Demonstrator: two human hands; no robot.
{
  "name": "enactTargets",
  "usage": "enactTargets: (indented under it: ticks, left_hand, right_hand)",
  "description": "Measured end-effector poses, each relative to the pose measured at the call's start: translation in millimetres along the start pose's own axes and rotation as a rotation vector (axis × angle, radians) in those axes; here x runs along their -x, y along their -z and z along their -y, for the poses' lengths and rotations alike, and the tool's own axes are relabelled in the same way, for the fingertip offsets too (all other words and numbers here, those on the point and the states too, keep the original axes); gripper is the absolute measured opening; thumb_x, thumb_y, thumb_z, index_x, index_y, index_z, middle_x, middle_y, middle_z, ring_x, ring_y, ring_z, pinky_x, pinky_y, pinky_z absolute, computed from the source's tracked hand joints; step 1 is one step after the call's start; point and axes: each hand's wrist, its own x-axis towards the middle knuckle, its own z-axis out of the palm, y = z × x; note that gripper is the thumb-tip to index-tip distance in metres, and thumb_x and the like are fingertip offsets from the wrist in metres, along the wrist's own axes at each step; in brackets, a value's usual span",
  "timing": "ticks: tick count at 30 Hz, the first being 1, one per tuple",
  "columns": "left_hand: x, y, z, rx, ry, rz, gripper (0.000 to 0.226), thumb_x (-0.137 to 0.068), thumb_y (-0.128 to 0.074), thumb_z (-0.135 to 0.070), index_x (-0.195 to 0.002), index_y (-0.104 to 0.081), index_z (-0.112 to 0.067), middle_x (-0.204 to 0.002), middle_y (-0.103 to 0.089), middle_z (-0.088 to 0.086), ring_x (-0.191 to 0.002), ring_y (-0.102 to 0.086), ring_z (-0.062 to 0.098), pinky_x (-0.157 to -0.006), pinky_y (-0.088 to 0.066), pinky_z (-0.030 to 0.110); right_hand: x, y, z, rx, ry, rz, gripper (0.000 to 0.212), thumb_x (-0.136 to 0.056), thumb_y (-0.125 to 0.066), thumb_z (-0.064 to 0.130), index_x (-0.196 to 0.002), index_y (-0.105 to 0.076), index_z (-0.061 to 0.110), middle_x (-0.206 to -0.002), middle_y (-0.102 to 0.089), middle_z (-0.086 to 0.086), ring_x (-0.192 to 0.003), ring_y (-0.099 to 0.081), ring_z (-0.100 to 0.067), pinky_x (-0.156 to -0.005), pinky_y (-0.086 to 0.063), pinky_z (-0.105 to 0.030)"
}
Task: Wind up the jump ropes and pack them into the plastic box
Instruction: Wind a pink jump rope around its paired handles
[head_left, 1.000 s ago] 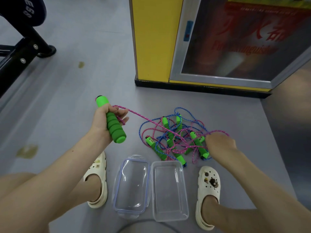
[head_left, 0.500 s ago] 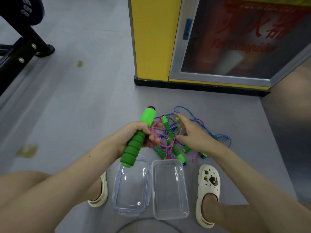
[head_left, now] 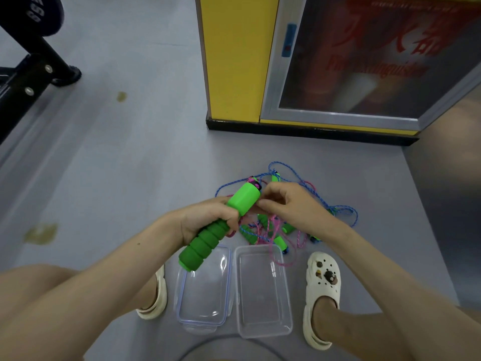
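My left hand grips a green handle; my right hand pinches its pink rope at the far end. The other jump ropes lie tangled just beyond the plastic box.

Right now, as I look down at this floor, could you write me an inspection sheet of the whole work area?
Surface: grey floor, two yellowish stains.
Job's things: rope pile, pink and blue cords tangled with more green handles; plastic box open, no handles inside; lid beside it.
Clutter: nothing seen.
Hands: left hand grips one green handle; right hand seems to pinch the pink rope at the handle's upper end.
Cables: thin grey curve at the bottom edge, possibly a cable.
Surroundings: yellow cabinet with a glass door, black equipment frame, cream clogs.
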Motion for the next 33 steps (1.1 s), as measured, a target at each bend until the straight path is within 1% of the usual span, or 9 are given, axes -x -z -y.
enactTargets:
  ticks: [4, 8, 11, 14, 17, 20, 25, 28, 33]
  left_hand:
    - [-3, -4, 5, 0.031, -0.013, -0.112, 0.032, -0.048, -0.054, -0.001, -0.080, -0.050, -0.003, -0.064, -0.046, 0.007, -0.055, -0.043, 0.015, -0.048, -0.035, 0.022]
    - [-10, -2, 11, 0.217, -0.123, -0.164, 0.055, -0.056, -0.048, 0.003, -0.108, -0.054, -0.013, -0.098, -0.067, 0.002, -0.092, -0.065, 0.018, -0.051, -0.044, 0.020]
    - [-11, 1, 9, 0.252, -0.147, -0.119, 0.067, -0.072, -0.043, 0.010, -0.131, -0.043, -0.023, -0.123, -0.066, 0.000, -0.114, -0.061, 0.015, -0.057, -0.051, 0.019]
    - [-8, -2, 6, 0.128, -0.140, -0.066, 0.062, -0.063, -0.049, 0.006, -0.123, -0.054, -0.012, -0.106, -0.069, -0.002, -0.085, -0.067, 0.004, -0.054, -0.047, 0.011]
    - [-10, -2, 11, -0.053, -0.048, -0.068, 0.047, -0.051, -0.055, -0.006, -0.097, -0.059, -0.004, -0.073, -0.061, 0.002, -0.063, -0.057, 0.014, -0.056, -0.043, 0.015]
    - [-11, 1, 15, 0.015, -0.026, 0.022, 0.065, -0.051, -0.058, -0.004, -0.114, -0.056, 0.007, -0.113, -0.062, 0.028, -0.112, -0.058, 0.044, -0.094, -0.047, 0.037]
    - [-4, 4, 9, 0.224, -0.031, 0.295, 0.046, -0.050, -0.060, -0.004, -0.093, -0.073, -0.001, -0.097, -0.070, 0.022, -0.094, -0.068, 0.033, -0.074, -0.059, 0.041]
    - [-1, -2, 10, 0.326, -0.046, 0.453, 0.053, -0.053, -0.071, -0.017, -0.105, -0.071, -0.005, -0.102, -0.071, 0.018, -0.101, -0.067, 0.031, -0.069, -0.059, 0.034]
    - [-1, -18, 10, 0.554, -0.091, 0.591, 0.053, -0.077, -0.057, -0.012, -0.129, -0.057, -0.007, -0.121, -0.064, 0.018, -0.117, -0.059, 0.031, -0.083, -0.057, 0.035]
  right_hand:
    - [0, 3, 7, -0.052, 0.012, -0.041, 0.010, -0.080, -0.073, 0.011, -0.074, -0.071, 0.019, -0.058, -0.063, 0.016, -0.058, -0.056, 0.007, -0.059, -0.041, -0.007]
    - [3, 2, 11, -0.079, -0.070, 0.210, 0.003, -0.081, -0.073, 0.013, -0.079, -0.075, 0.013, -0.074, -0.070, -0.008, -0.065, -0.057, -0.005, -0.063, -0.046, -0.018]
    - [6, 0, 10, -0.042, -0.111, 0.343, 0.008, -0.083, -0.071, 0.014, -0.087, -0.075, 0.009, -0.078, -0.070, -0.009, -0.064, -0.055, -0.004, -0.061, -0.045, -0.014]
    - [5, 2, 7, -0.043, -0.118, 0.307, 0.009, -0.084, -0.070, 0.014, -0.090, -0.075, 0.011, -0.077, -0.070, -0.003, -0.066, -0.056, -0.002, -0.063, -0.043, -0.013]
    - [3, 8, 4, -0.089, -0.111, 0.236, 0.015, -0.083, -0.069, 0.007, -0.094, -0.074, 0.015, -0.083, -0.072, 0.003, -0.076, -0.062, -0.001, -0.071, -0.048, -0.014]
    - [2, 8, 3, -0.106, -0.085, 0.175, 0.019, -0.080, -0.069, 0.000, -0.088, -0.074, 0.017, -0.081, -0.072, 0.003, -0.077, -0.064, -0.002, -0.076, -0.051, -0.016]
    - [0, 9, 3, -0.312, -0.110, 0.039, 0.024, -0.077, -0.068, -0.009, -0.081, -0.066, 0.015, -0.077, -0.066, 0.003, -0.070, -0.062, -0.001, -0.073, -0.050, -0.017]
    - [-5, 4, -4, -0.450, -0.137, 0.015, 0.025, -0.078, -0.063, -0.014, -0.089, -0.063, 0.008, -0.085, -0.067, -0.004, -0.078, -0.064, -0.010, -0.076, -0.053, -0.019]
    - [-3, -11, -2, -0.634, -0.198, 0.083, 0.028, -0.086, -0.048, -0.010, -0.084, -0.071, 0.006, -0.075, -0.069, -0.007, -0.067, -0.066, -0.014, -0.065, -0.054, -0.022]
